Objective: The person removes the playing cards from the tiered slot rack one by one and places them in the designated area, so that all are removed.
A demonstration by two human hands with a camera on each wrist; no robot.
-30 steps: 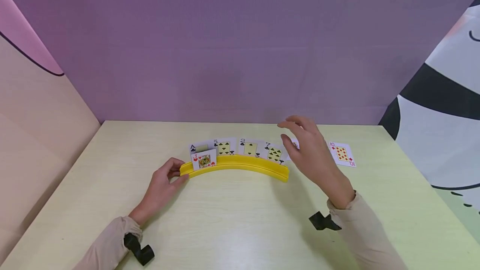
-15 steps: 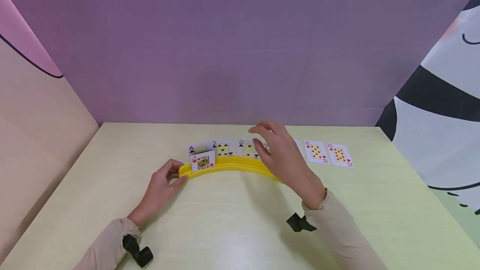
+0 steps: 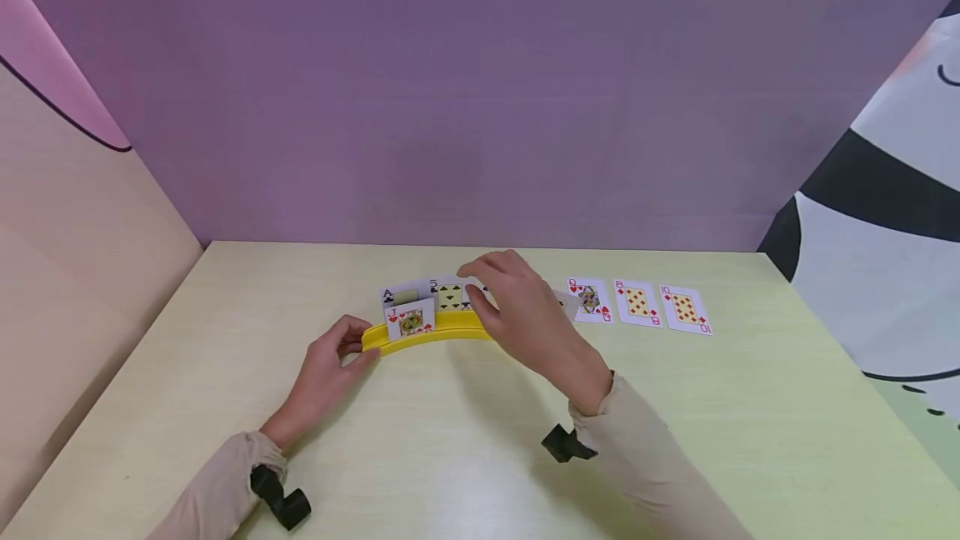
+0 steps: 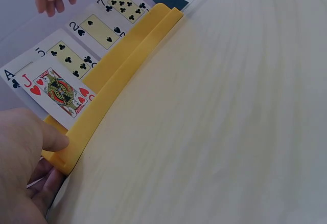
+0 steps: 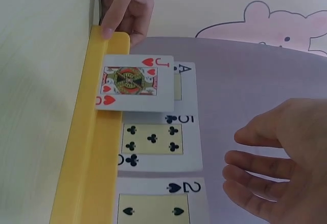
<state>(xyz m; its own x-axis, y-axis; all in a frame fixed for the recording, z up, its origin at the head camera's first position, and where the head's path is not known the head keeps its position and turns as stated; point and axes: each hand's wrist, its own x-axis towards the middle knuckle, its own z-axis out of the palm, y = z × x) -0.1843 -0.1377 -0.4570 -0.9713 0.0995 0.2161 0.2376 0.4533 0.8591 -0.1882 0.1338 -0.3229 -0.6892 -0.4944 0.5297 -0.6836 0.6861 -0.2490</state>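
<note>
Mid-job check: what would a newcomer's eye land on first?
Most likely the bright yellow card holder, curving across the middle of the table, its left end gripped by the left hand. Next, perhaps, the jack of hearts, standing in it in front of the ace of clubs. To the right, past the right hand, the queen of hearts, eight of diamonds and ten of diamonds lie in a row.

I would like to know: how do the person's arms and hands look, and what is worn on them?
The left sleeve and right sleeve are long, plain beige, bunched at the cuffs. A black, angular device shows at each cuff: left device, right device. The left hand and right hand wear no gloves.
</note>
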